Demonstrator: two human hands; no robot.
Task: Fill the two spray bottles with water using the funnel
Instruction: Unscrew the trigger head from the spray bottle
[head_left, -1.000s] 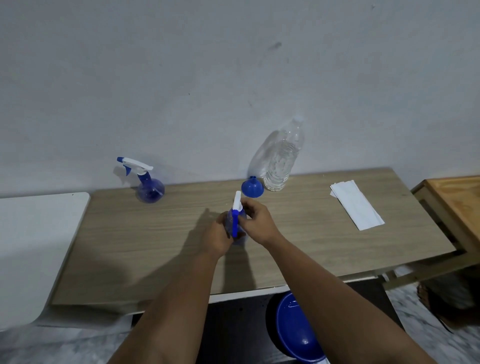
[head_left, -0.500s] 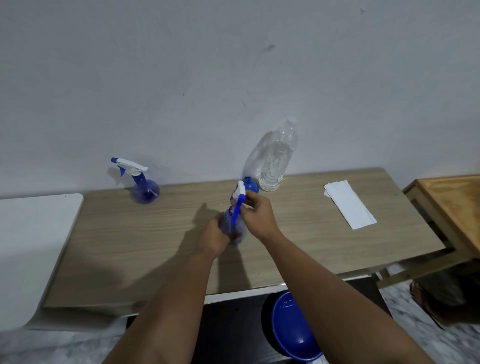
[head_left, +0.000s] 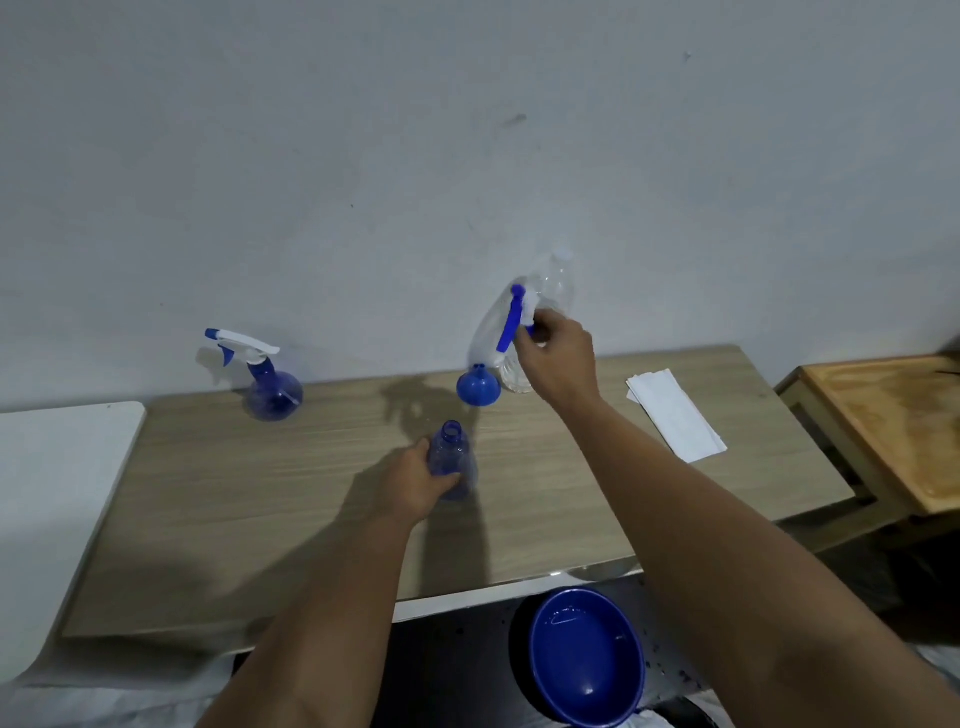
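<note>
My left hand (head_left: 415, 480) grips a small blue spray bottle (head_left: 453, 457) that stands upright on the wooden table (head_left: 260, 499) with its neck uncovered. My right hand (head_left: 558, 358) holds that bottle's blue-and-white spray head (head_left: 517, 317) lifted above the table's back. A blue funnel (head_left: 478, 385) sits upside down just behind the bottle. Behind the right hand stands a clear plastic water bottle (head_left: 556, 283), partly hidden. A second blue spray bottle (head_left: 270, 387) with its head on stands at the back left.
Folded white paper (head_left: 675, 415) lies at the table's right. A blue bowl (head_left: 587, 657) sits on the floor below the front edge. A white surface (head_left: 47, 493) adjoins on the left, a wooden stand (head_left: 893, 421) on the right.
The spray head has come off the bottle. My right hand lifted it up and back to the right, while my left hand kept hold of the bottle on the table.
</note>
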